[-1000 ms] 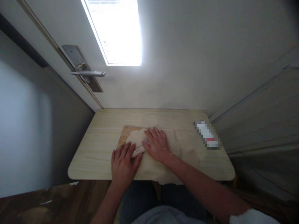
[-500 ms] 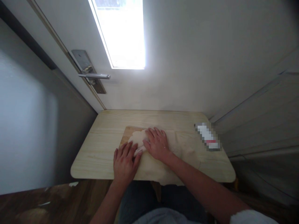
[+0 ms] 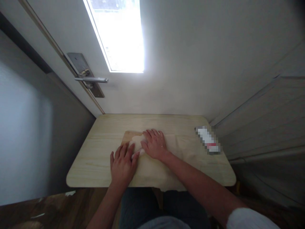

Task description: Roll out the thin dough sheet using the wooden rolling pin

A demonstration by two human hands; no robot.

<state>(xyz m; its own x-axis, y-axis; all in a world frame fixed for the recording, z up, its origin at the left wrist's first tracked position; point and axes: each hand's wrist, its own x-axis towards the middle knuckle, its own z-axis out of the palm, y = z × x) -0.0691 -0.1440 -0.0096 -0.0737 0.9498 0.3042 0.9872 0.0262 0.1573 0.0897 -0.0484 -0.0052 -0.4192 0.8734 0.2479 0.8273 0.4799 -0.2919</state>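
A thin cream cloth [image 3: 152, 175] lies across the small table and hangs over its front edge. Part of a wooden board [image 3: 128, 136] shows under the cloth's left end. Between my hands is a pale, wavy-edged piece [image 3: 137, 143]; whether it belongs to the cloth, I cannot tell. My left hand [image 3: 122, 165] rests palm down at the board's left side, its fingers apart and the fingertips touching the pale piece. Spread out flat, my right hand [image 3: 154, 144] presses on the cloth and covers part of the pale piece's right side.
The pale wood-grain table [image 3: 90, 159] stands against a white door with a metal handle [image 3: 91, 79] and a bright window [image 3: 121, 41]. A blurred-out flat object [image 3: 207, 140] lies at the table's right end. Walls close in on both sides.
The camera view has shifted slightly, moving the scene left. Relative to the board, both hands have slid a little left and away from me, still lying on the cloth.
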